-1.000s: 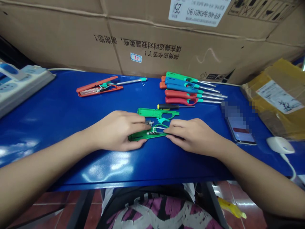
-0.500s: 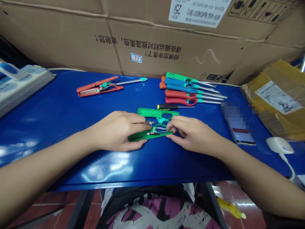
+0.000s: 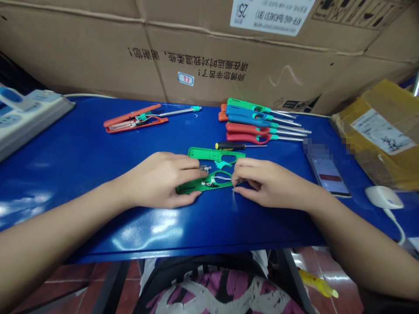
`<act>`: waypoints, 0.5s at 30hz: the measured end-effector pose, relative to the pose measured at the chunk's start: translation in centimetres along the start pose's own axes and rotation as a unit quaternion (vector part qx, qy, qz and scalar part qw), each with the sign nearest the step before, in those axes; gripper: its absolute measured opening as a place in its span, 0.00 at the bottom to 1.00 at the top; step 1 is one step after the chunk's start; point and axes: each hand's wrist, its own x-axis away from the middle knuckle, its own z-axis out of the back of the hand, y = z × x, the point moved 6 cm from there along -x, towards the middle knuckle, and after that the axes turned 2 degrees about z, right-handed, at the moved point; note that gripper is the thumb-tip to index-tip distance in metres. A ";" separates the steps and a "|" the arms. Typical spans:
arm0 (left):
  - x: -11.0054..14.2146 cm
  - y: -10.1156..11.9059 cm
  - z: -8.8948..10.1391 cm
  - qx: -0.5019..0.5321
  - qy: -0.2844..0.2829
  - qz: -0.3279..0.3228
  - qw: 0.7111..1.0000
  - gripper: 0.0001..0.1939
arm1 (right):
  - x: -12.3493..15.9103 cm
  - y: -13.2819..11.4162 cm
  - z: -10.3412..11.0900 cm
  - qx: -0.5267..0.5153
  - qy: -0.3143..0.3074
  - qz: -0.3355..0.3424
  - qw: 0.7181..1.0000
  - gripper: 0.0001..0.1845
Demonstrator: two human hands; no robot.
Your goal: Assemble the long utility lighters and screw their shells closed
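My left hand (image 3: 172,179) is closed around the rear of a green lighter shell half (image 3: 209,187), which lies open side up on the blue table. White wires (image 3: 222,177) and a small white connector show inside the shell. At the shell's right end my right hand (image 3: 258,181) is pinched shut; a thin, pale, blurred thing pokes below its fingertips, too faint to name. Behind lies the other green shell half (image 3: 204,154). Between the halves sit a turquoise trigger piece (image 3: 223,165) and a small metal part (image 3: 206,168), partly hidden by my left fingers.
A screwdriver (image 3: 231,146) lies behind the shells. Several assembled lighters (image 3: 252,131) are at the back, and an opened red lighter (image 3: 137,124) at the back left. A phone (image 3: 330,176), white device (image 3: 384,197), taped parcel (image 3: 381,135), power strip (image 3: 29,115) and large carton (image 3: 98,65) surround them.
My right hand has shifted slightly right along the shell, and a dark thin strand by its fingers is out of sight. A pale streak now shows beneath the fingertips. My left hand stays put.
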 end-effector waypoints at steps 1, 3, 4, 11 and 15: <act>0.0 0.0 0.0 -0.001 0.000 0.001 1.000 0.18 | 0.0 0.0 0.1 -0.004 -0.002 0.005 1.000 0.03; 0.0 0.1 0.2 0.000 0.005 0.003 1.000 0.17 | 0.0 -0.1 0.1 -0.009 -0.007 0.013 1.000 0.05; 0.0 0.2 0.3 0.002 0.008 0.003 1.000 0.17 | 0.0 -0.1 0.1 -0.010 -0.009 0.015 1.000 0.06; 0.0 0.2 0.0 0.037 0.018 0.019 0.999 0.14 | 0.0 -0.1 0.2 -0.006 0.010 0.018 1.000 0.06; 0.0 0.2 -0.1 0.055 0.032 0.026 0.998 0.13 | -0.1 0.4 0.4 0.004 0.040 -0.009 0.999 0.07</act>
